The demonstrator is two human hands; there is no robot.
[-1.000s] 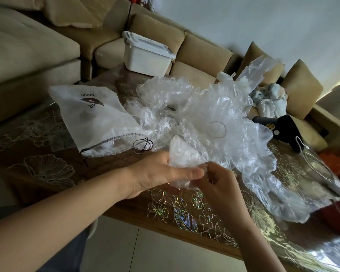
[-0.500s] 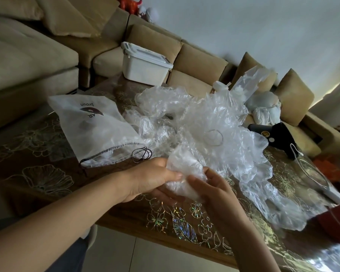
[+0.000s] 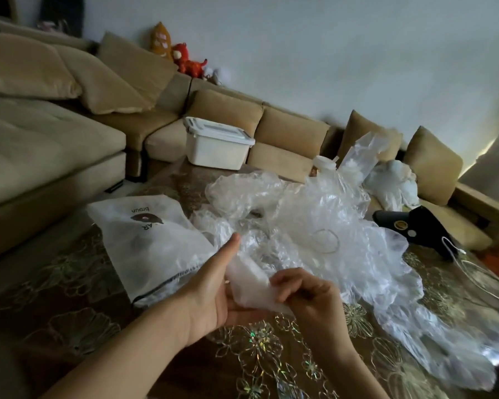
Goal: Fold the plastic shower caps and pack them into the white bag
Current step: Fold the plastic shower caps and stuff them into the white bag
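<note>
Shower cap (image 3: 251, 286), folded small, held just above near edge of table (image 3: 69, 289). Left hand (image 3: 211, 295) spread beneath it, thumb raised; right hand (image 3: 311, 295) pinching its edge with curled fingers. White bag (image 3: 150, 240) flat on table just left; heap of loose caps (image 3: 343, 220) behind.

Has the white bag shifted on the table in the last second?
No. The white bag keeps its place on the table, left of the cap pile.
</note>
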